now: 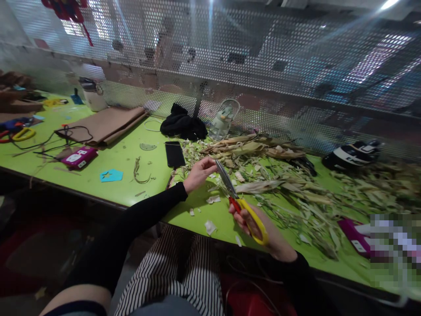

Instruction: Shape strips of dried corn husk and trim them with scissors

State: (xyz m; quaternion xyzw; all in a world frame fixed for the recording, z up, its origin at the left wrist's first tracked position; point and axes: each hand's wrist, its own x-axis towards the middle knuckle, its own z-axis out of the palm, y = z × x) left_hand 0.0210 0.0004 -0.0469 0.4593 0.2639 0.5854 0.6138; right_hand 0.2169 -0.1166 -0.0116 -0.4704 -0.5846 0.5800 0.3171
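My right hand (263,228) is wrapped round the handles of a pair of scissors (240,202) with yellow and red grips. The blades point up and to the left over the table, close together. At their tip is my left hand (200,173), its thumb and fingers pinched together; anything between them is too small to make out. Below and beside the blades lie dried corn husks (259,187) and many thin strips and shavings. White scraps (210,227) are scattered along the near edge of the green table (177,215).
Left of my hands lie a black phone (175,154), a blue paper tag (111,175) and a pink power strip (79,157). Folded brown paper (105,125), black cloth (182,123) and a clear cup (224,120) stand or lie farther back, before a perforated metal screen (250,79).
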